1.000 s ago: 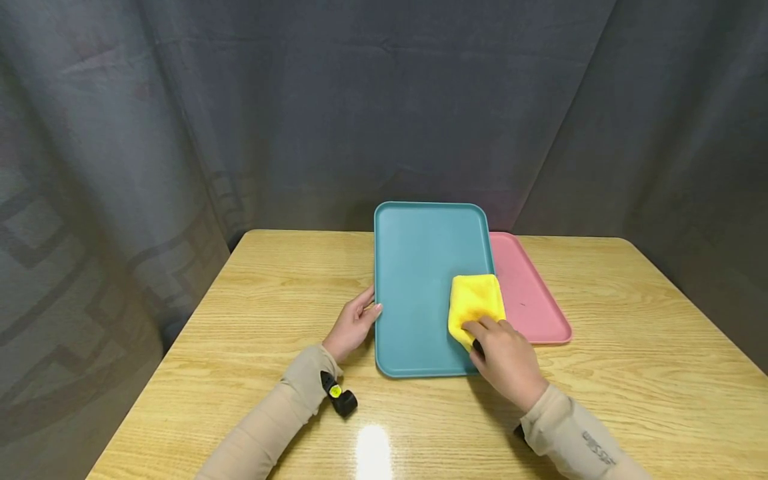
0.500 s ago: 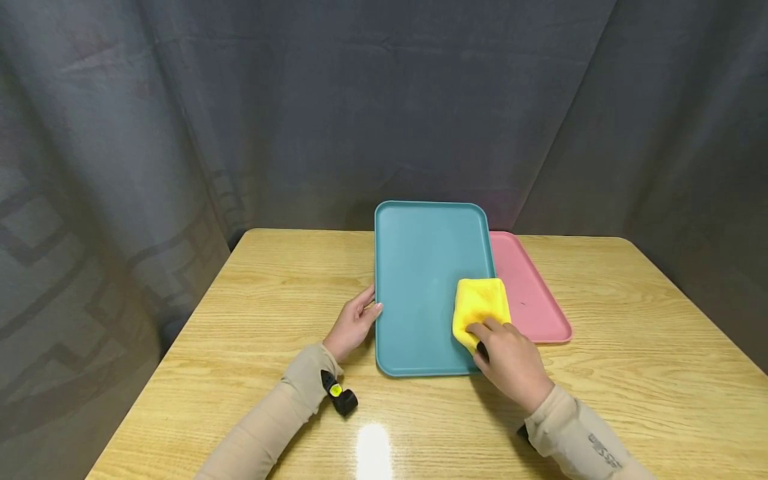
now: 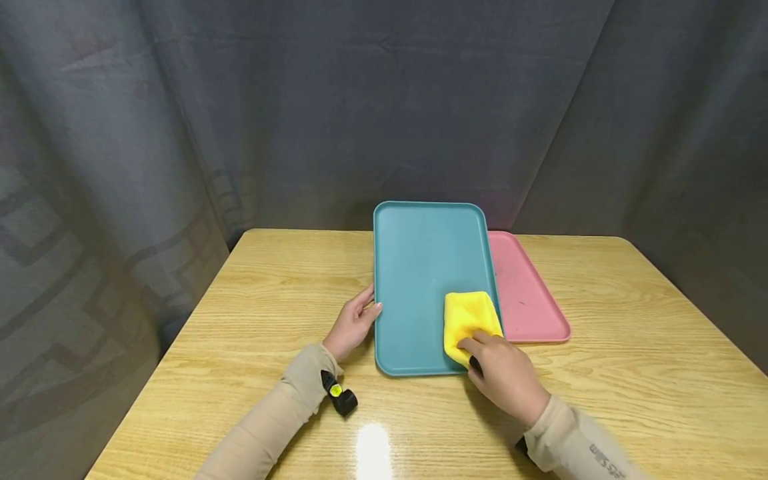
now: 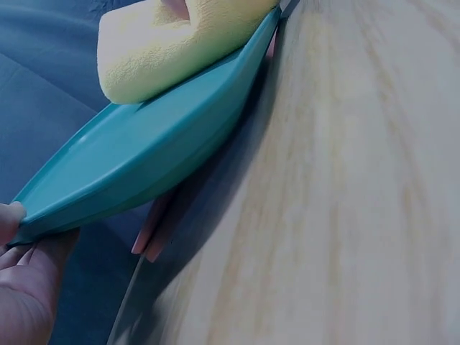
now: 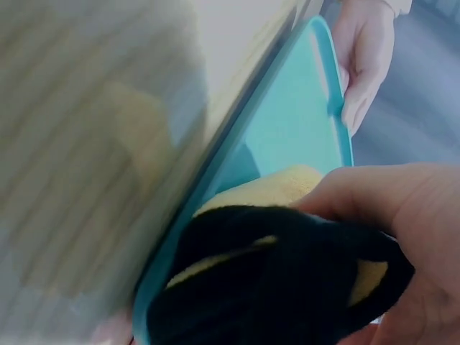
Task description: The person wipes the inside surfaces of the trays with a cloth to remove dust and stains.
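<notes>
A teal tray [image 3: 420, 267] is held tilted, its left edge raised off the table, as the left wrist view shows. My left hand [image 3: 353, 323] pinches that left rim, thumb on the upper side and fingers beneath. With my right hand [image 3: 507, 373] I grip a folded yellow cloth [image 3: 471, 317] and press it on the tray's lower right part. The right wrist view shows a black part [image 5: 259, 280] of the cloth bundle near my right thumb. A pink tray [image 3: 528, 293] lies partly hidden beneath the teal one, with small dark marks on it.
The wooden table [image 3: 288, 280] extends around both trays. Behind its far edge hangs a dark grey curtain [image 3: 384, 120]. A black wrist camera [image 3: 342, 399] is strapped to my left forearm.
My right hand with the yellow cloth first shifts slightly right and down, then left and further down along the teal tray. The left hand and the tray stay nearly still.
</notes>
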### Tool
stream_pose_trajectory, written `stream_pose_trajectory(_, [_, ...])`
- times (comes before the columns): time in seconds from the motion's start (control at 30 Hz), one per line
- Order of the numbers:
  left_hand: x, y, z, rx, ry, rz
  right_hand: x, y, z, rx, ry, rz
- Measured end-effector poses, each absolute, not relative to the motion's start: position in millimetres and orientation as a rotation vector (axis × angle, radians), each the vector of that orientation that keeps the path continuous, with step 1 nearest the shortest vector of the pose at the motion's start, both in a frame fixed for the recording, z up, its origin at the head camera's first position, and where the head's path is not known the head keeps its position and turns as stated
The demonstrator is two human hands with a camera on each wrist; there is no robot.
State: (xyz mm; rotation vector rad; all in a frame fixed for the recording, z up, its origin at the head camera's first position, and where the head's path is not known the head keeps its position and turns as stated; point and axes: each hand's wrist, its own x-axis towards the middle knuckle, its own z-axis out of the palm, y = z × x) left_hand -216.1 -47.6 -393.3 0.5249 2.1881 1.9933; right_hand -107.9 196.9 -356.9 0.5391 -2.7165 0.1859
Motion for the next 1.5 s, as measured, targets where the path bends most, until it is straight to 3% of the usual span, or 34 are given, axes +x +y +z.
stream_pose_trajectory(1.07, [-213,-46,-392,0.521,2.184,2.008,-112,126,-357,0.884,-2.625,0.155])
stream_pose_trajectory(1.5, [-215,-46,-394,0.513,2.175,2.04,-113,111,-362,0.878,-2.631,0.137])
